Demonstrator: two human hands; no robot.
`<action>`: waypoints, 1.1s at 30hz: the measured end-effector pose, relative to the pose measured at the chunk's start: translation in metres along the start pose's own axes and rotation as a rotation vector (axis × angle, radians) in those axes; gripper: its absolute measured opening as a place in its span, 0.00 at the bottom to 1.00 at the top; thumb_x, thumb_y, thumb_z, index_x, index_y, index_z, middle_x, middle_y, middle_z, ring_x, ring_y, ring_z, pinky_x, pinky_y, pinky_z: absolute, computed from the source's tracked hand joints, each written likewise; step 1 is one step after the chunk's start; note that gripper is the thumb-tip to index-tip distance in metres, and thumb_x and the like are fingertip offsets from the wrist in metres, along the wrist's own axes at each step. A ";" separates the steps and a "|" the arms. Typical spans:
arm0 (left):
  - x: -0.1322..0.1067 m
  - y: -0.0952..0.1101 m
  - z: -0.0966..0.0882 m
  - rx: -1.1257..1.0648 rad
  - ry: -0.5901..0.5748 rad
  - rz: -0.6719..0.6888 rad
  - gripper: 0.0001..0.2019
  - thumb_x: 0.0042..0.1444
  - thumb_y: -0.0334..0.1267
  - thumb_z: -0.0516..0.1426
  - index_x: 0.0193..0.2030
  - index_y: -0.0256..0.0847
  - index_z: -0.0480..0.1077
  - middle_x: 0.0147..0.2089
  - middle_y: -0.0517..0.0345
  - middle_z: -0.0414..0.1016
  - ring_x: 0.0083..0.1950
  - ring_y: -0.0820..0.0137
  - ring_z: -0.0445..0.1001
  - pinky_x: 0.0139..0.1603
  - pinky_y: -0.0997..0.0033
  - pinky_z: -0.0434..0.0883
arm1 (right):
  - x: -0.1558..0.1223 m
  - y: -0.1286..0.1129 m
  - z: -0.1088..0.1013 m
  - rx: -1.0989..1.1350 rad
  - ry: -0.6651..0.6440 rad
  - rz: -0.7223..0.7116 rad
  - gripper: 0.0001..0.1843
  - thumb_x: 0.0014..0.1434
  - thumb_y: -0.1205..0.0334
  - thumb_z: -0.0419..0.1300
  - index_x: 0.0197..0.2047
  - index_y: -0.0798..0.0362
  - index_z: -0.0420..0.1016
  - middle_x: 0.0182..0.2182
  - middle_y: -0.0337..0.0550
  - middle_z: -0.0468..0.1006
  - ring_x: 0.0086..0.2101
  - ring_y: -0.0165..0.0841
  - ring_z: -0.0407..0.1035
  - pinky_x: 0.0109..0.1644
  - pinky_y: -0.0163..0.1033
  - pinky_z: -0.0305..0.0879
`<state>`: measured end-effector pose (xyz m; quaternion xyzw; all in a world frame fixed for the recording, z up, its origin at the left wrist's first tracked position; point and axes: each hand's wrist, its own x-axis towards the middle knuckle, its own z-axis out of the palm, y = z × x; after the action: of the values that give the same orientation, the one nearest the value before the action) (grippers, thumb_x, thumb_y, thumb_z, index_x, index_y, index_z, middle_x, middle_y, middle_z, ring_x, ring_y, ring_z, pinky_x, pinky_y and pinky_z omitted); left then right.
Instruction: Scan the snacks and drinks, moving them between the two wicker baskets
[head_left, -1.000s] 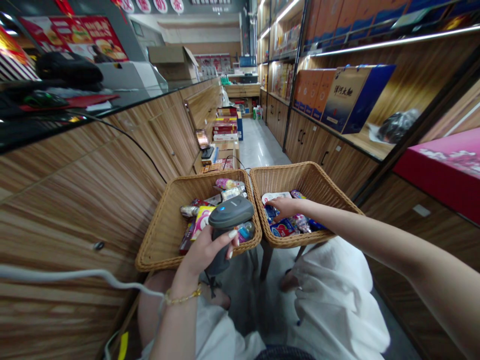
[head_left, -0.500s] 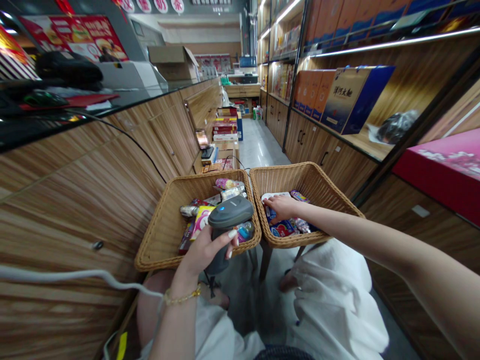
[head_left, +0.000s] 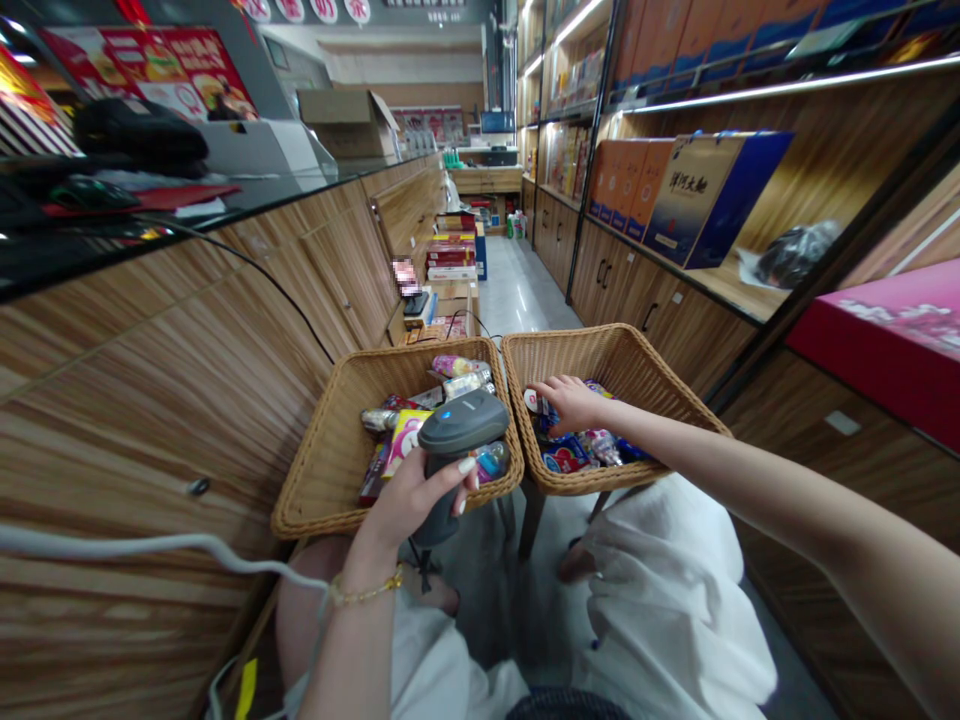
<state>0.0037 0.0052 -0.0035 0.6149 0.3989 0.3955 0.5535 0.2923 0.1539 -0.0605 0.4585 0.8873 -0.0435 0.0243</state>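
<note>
The left hand [head_left: 409, 500] is wrapped around the handle of a grey scanner [head_left: 465, 422], held over the near right part of the left basket [head_left: 319, 470], where a yellow box [head_left: 405, 438] lies. The right hand [head_left: 574, 403] – well apart from it – is down in the right basket [head_left: 600, 350], over a white item [head_left: 532, 400] and blue packets [head_left: 564, 456]; whether it grips anything, I cannot tell – the 2 baskets stand side by side

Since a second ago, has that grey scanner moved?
No: the scanner in the left hand shows no visible shift against the left basket.
</note>
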 end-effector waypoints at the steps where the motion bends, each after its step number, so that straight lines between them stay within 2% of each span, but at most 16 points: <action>1: 0.000 0.000 0.000 0.001 -0.001 0.001 0.15 0.62 0.50 0.62 0.34 0.39 0.73 0.29 0.58 0.77 0.22 0.71 0.70 0.26 0.69 0.69 | -0.003 -0.001 -0.007 0.016 0.045 -0.006 0.56 0.48 0.53 0.75 0.75 0.56 0.58 0.60 0.61 0.73 0.59 0.58 0.67 0.64 0.57 0.62; 6: 0.000 0.002 0.001 -0.021 0.003 -0.003 0.14 0.61 0.49 0.62 0.35 0.39 0.73 0.30 0.58 0.77 0.22 0.71 0.70 0.25 0.70 0.70 | -0.030 -0.014 -0.034 0.147 0.323 -0.075 0.56 0.50 0.58 0.72 0.78 0.49 0.52 0.63 0.55 0.71 0.61 0.55 0.63 0.67 0.59 0.58; 10: 0.000 0.002 0.002 0.000 0.004 0.005 0.15 0.62 0.49 0.62 0.34 0.39 0.74 0.29 0.58 0.77 0.22 0.72 0.69 0.25 0.70 0.69 | -0.052 -0.031 -0.035 0.209 0.541 -0.080 0.55 0.53 0.60 0.70 0.79 0.43 0.47 0.69 0.50 0.68 0.66 0.53 0.59 0.71 0.61 0.53; 13: 0.000 0.002 0.002 -0.004 0.002 0.007 0.15 0.62 0.49 0.62 0.34 0.39 0.74 0.29 0.58 0.76 0.22 0.72 0.69 0.26 0.70 0.69 | -0.062 -0.040 -0.030 0.197 0.632 -0.058 0.54 0.55 0.61 0.68 0.79 0.39 0.46 0.71 0.45 0.66 0.69 0.52 0.56 0.74 0.62 0.47; 17: 0.000 0.002 0.002 -0.006 0.005 0.008 0.15 0.61 0.50 0.63 0.34 0.39 0.73 0.29 0.57 0.77 0.22 0.72 0.69 0.25 0.70 0.70 | -0.065 -0.043 -0.029 0.172 0.661 -0.021 0.53 0.57 0.61 0.68 0.79 0.37 0.46 0.72 0.43 0.65 0.70 0.52 0.54 0.75 0.64 0.42; 29: 0.002 0.004 0.006 -0.037 0.023 0.012 0.13 0.61 0.48 0.63 0.36 0.38 0.73 0.30 0.58 0.77 0.22 0.72 0.70 0.24 0.71 0.70 | -0.069 -0.044 -0.028 0.158 0.618 -0.010 0.49 0.57 0.62 0.68 0.77 0.40 0.54 0.72 0.42 0.65 0.69 0.51 0.56 0.76 0.61 0.42; 33: 0.002 0.003 0.006 -0.044 0.019 0.010 0.14 0.60 0.48 0.64 0.35 0.38 0.74 0.30 0.58 0.77 0.22 0.72 0.71 0.23 0.72 0.70 | -0.070 -0.046 -0.029 0.150 0.620 -0.016 0.50 0.57 0.62 0.68 0.78 0.40 0.53 0.72 0.42 0.65 0.69 0.51 0.56 0.76 0.61 0.42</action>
<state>0.0097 0.0043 -0.0009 0.6009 0.3921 0.4127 0.5611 0.2952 0.0739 -0.0234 0.4432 0.8505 0.0326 -0.2813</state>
